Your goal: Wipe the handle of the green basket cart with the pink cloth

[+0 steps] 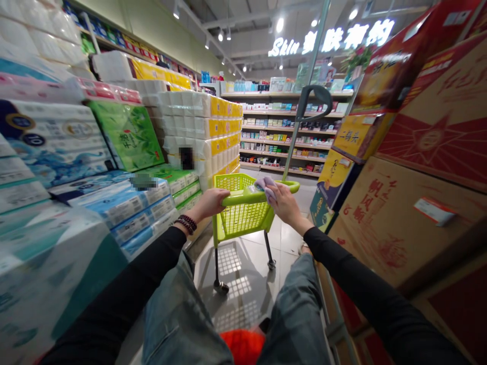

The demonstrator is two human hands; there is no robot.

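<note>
The lilac cloth (pixel 264 184) sits under the right hand (pixel 285 204), bunched between its closed fingers and the handle (pixel 239 197) of the lime-green cart (pixel 243 220), toward the bar's right end; the left hand (pixel 215 203) grasps the bar's left end — fingers curled over it; ahead, a lit sign (pixel 332 41) reads "Skin" beside Chinese characters; on the right, a brown carton (pixel 395 218) reads "一帆风顺" — a yellow box (pixel 355 136) beyond it, "二锅头".
</note>
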